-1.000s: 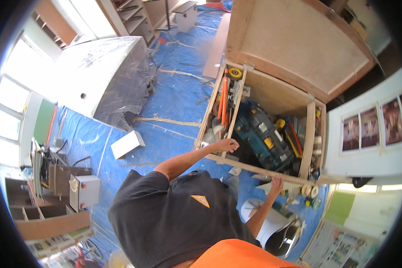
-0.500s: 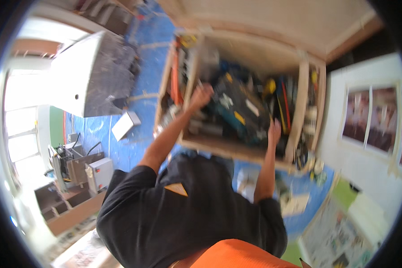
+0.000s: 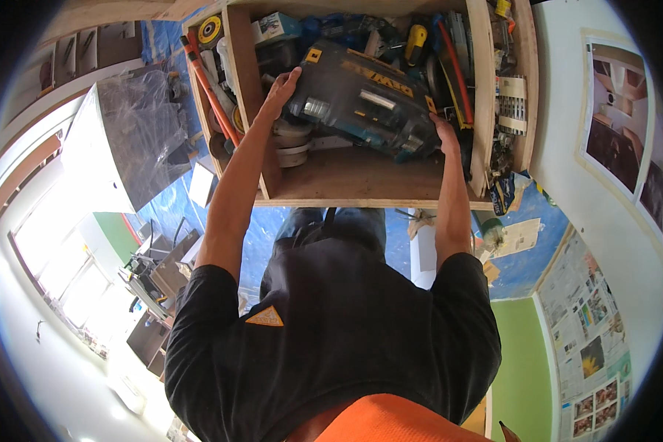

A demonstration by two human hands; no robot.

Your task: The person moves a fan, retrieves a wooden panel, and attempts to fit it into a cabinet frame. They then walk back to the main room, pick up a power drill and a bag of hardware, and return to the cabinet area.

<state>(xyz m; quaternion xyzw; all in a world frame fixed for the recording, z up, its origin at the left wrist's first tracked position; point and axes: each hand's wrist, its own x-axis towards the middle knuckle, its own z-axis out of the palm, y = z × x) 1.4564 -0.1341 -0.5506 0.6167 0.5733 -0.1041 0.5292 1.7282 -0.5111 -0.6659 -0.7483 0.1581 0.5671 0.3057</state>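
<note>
A black tool case (image 3: 339, 82) with yellow latches lies slantwise over the wooden tool box (image 3: 361, 177). My left hand (image 3: 283, 91) is closed on the case's left end, fingers at its upper corner. At the opposite end, my right hand (image 3: 445, 134) grips the edge beside a yellow latch. Teal power tool parts (image 3: 368, 134) show along the near side of the case. Whether the case rests on anything underneath is hidden.
Round pale discs (image 3: 293, 140) sit in the box's middle compartment. Orange-handled bolt cutters (image 3: 214, 96) stand at left, a yellow-black tool (image 3: 415, 44) behind the case. Blue sheeting (image 3: 162, 214) covers the floor. A plastic-wrapped cabinet (image 3: 136, 136) stands left, a white wall (image 3: 556, 110) right.
The case has turned from a steep slant to a flatter one, and its near end has come up. My left hand is now on its end, where before it was apart. The head view has shifted.
</note>
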